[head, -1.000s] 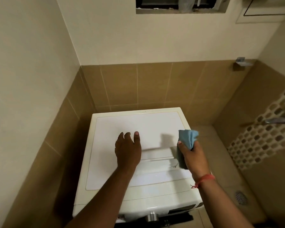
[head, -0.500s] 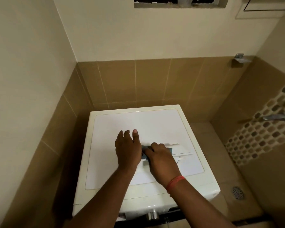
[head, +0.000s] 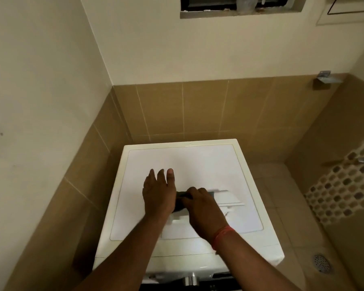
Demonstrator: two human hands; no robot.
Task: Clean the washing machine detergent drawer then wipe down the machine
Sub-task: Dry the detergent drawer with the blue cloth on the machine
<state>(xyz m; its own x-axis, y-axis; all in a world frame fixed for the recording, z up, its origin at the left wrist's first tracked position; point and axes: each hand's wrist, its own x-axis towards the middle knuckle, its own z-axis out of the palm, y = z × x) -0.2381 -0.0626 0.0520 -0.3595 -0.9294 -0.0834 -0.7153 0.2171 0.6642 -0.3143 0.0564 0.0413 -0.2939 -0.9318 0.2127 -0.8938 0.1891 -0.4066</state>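
Flatly, left hand (head: 158,193) rests on smooth washing machine (head: 208,164); right hand (head: 202,208) presses crumpled cloth (head: 180,195).

White washing machine (head: 208,164) in tiled corner — dark cloth (head: 180,201) atop.

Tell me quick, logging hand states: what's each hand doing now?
Left hand: open, flat on the washing machine top.
Right hand: holding the cloth against the top.

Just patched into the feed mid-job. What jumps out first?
Two hands on top of the white washing machine in a tiled corner. The left hand lies flat on the lid; the right hand presses a dark cloth beside it. A floor drain sits lower right.
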